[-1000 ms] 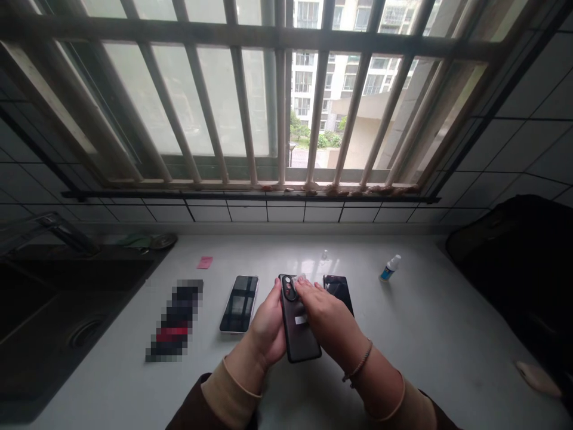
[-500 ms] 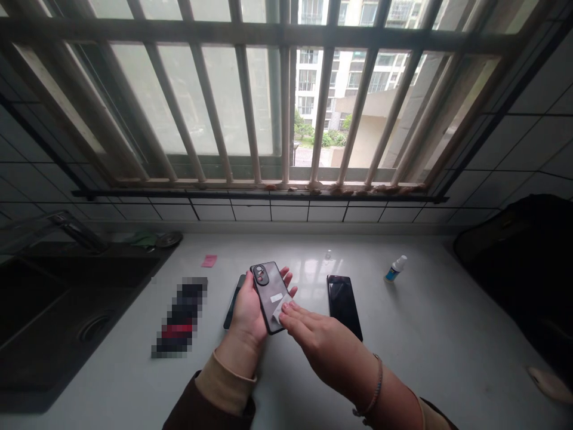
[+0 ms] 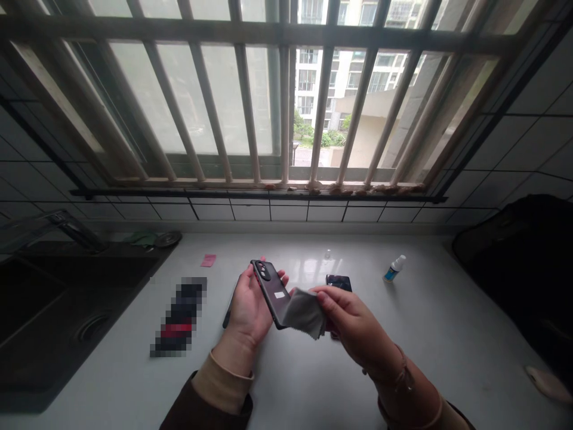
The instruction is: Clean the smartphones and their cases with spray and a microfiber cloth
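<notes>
My left hand (image 3: 250, 307) is wrapped round a phone case (image 3: 272, 292) with a dark frame, a smoky see-through back and a small white label. The case is tilted, its camera cut-outs at the far end. Pinched between the fingers of my right hand (image 3: 344, 310) is a grey cleaning cloth (image 3: 307, 313), hanging over the case's lower right edge. Under my left hand, a phone (image 3: 229, 310) on the counter shows only its edge. Another black phone (image 3: 339, 281) lies behind my right hand, mostly covered by it.
On the white counter (image 3: 430, 334) stand a small spray bottle (image 3: 394, 269) and a clear cap (image 3: 328, 254). A pink slip (image 3: 208, 260) and a pixelated dark item (image 3: 181, 319) lie left. The sink (image 3: 89, 298) is far left, a black bag (image 3: 519, 263) far right. A barred window rises behind.
My right hand has lifted and moved right, away from the face of the phone case, and the cloth now hangs spread out. The case has tilted in my left hand.
</notes>
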Demonstrator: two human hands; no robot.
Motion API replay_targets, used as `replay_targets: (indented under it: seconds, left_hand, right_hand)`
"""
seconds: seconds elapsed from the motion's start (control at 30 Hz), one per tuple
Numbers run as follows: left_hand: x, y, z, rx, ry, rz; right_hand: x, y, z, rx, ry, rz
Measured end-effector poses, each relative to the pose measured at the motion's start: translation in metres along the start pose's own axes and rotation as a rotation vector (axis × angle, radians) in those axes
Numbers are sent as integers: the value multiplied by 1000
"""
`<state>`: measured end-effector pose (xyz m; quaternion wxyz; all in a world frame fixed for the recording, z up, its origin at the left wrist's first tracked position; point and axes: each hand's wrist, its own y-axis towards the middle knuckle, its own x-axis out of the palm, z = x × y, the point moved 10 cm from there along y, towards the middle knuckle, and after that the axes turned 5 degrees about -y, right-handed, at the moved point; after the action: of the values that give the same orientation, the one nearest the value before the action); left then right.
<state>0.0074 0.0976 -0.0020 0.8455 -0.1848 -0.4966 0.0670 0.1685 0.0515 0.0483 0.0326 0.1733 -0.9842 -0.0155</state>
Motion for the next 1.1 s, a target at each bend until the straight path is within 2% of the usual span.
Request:
replay_targets:
  seconds: [0.07,0.1,0.13,0.2,0.3,0.37,0.43,0.53,0.7,0.9,1.1]
  left_hand:
    - [3,-3,-15,-65,49,-18]
    - [5,-5,-25,-110,69,-30]
    - [7,-8,-35,-158,89,-44]
    - [7,-14,-58,-257,131,-67]
    - [7,-23,-92,-402,163,-113]
    - [6,-25,-109,-460,128,-142]
    - [5,-22,-112,-433,67,-149]
    - [0,-15,-105,-364,17,-107]
    - [-16,-8,-83,-324,99,58]
    - [-25,-1,-28,-11,147,225]
    - [-25,3,0,149,50,231]
  right_hand:
    - [-22,5,6,19,119,151]
    - [-34,6,6,-3,96,241]
    - [-46,6,4,-34,12,335]
    - [-60,3,-4,-94,-299,474]
    - [-50,3,-11,-170,-783,494]
    - [-30,6,-8,-246,-945,406]
    - [-8,9,-2,-338,-1034,308]
    - [19,9,5,-446,-1119,176]
    - [46,0,4,-584,-1154,-9]
    - [71,-19,-1,-680,-1101,-177]
    - [85,-35,-9,-725,-1132,-287]
